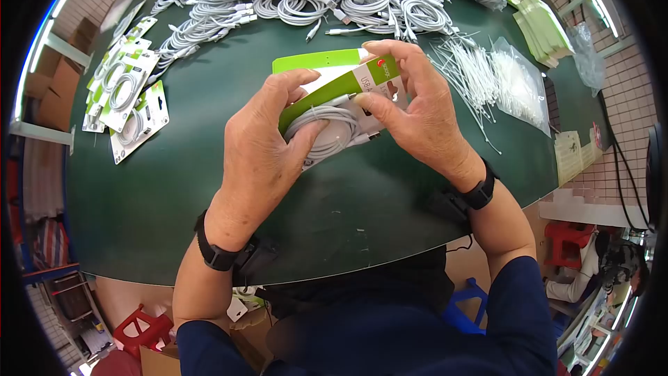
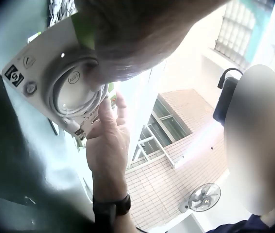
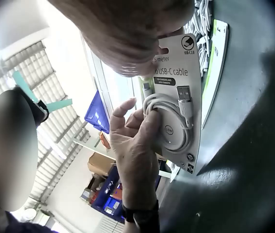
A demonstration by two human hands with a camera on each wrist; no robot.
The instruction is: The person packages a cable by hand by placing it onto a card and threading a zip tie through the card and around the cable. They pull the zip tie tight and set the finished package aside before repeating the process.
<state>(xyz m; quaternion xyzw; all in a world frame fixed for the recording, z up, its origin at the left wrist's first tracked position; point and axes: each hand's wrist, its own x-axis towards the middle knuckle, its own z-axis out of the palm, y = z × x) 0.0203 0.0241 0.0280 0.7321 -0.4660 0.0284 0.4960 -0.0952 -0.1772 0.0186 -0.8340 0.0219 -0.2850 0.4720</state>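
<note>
Here, the fingers [image 1: 401, 49] of your left hand [image 1: 261, 136] and right hand [image 1: 428, 115] pinch the printed card [image 1: 341, 88]. The coiled cable [image 1: 351, 127] lies against it.

Red stool [image 1: 569, 232] on R, bkgd fan [image 2: 205, 197]

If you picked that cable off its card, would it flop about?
Probably floppy: the cable bends into round loops. Likely light, since its strand looks thin. Its wider plug may dangle stiffly, being straight and metal-tipped.
</note>
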